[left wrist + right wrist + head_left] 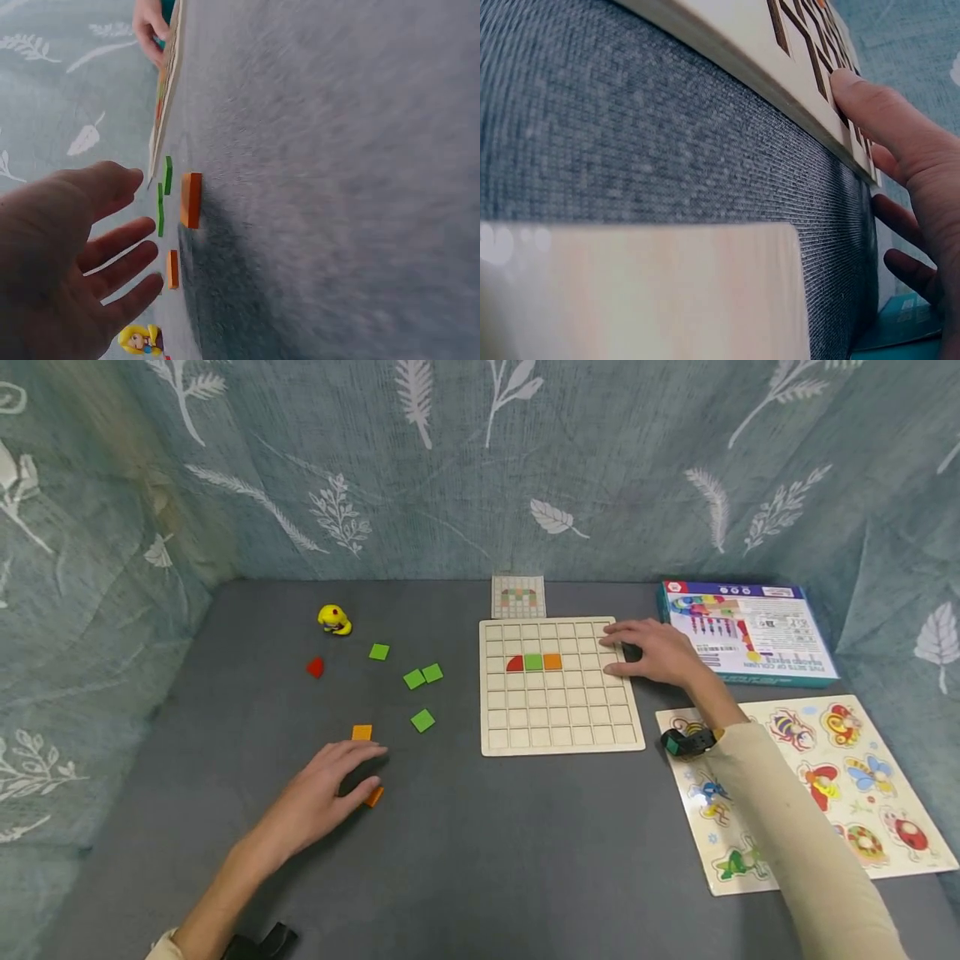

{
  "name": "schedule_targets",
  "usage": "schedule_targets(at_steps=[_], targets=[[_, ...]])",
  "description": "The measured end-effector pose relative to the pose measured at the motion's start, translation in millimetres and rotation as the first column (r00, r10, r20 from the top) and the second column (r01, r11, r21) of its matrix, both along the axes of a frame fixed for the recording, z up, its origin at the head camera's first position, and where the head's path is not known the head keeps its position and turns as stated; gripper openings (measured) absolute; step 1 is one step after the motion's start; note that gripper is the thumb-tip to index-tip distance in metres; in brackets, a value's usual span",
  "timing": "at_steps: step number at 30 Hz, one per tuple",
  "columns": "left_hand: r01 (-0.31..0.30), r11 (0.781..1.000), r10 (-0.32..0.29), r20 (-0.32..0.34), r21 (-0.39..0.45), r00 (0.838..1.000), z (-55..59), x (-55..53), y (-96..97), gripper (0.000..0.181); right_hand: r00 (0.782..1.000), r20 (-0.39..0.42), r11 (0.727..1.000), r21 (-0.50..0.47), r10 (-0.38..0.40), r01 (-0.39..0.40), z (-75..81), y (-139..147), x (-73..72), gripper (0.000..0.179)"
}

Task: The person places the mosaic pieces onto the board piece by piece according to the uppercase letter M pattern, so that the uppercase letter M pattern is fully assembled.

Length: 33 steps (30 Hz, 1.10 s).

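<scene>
My left hand hovers low over the grey table at left, fingers spread and holding nothing. Just past its fingertips lies an orange square tile; another orange tile shows partly beside the thumb. My right hand rests its thumb and fingertips on the right edge of a wooden grid board; in the right wrist view the thumb lies on the board's top. One row of the board holds a red quarter-round piece, a green square and an orange square.
Several green tiles lie between left hand and board. Farther back are a red piece and a yellow figurine. A pattern card stands behind the board. At right are a box and an insect puzzle under the right forearm.
</scene>
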<state>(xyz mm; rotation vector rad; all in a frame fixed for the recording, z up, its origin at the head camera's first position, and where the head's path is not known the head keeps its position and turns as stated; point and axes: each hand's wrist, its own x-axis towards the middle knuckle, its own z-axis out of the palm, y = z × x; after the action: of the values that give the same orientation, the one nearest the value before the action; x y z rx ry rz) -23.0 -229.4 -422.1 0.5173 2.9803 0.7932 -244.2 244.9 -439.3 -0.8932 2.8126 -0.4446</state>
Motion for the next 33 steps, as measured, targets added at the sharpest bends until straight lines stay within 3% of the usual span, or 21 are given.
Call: schedule_targets(at_steps=[6,16,20,24,28,33], targets=[[-0.004,0.998,0.003,-0.019,-0.069,1.000,-2.2,9.6,-0.2,0.035,1.000,-0.018,1.000,0.013,0.006,-0.006,0.8,0.8,-4.4,0.052],[0.013,0.995,-0.011,0.018,-0.099,1.000,-1.8,15.0,-1.0,0.040,1.000,0.027,1.000,0.000,-0.002,0.002,1.4,2.1,-2.8,0.052],[0.009,0.996,-0.009,0.003,-0.093,1.000,-2.5,15.9,-2.5,0.040,0.999,0.033,1.000,0.005,-0.008,0.008,1.4,1.4,-2.4,0.052],[-0.001,0.997,0.000,-0.017,-0.079,1.000,-0.8,11.7,-2.9,0.037,1.000,0.022,1.000,0.011,-0.019,0.019,2.6,1.8,-2.3,0.053],[-0.007,0.997,0.008,0.005,-0.070,1.000,3.4,4.5,0.5,0.034,1.000,0.020,1.000,0.008,-0.019,0.019,2.8,3.7,-1.9,0.053],[0.033,0.993,-0.031,0.022,-0.112,0.999,8.4,-10.4,12.5,0.033,1.000,0.025,1.000,-0.016,-0.006,0.007,0.1,3.7,-1.4,0.052]])
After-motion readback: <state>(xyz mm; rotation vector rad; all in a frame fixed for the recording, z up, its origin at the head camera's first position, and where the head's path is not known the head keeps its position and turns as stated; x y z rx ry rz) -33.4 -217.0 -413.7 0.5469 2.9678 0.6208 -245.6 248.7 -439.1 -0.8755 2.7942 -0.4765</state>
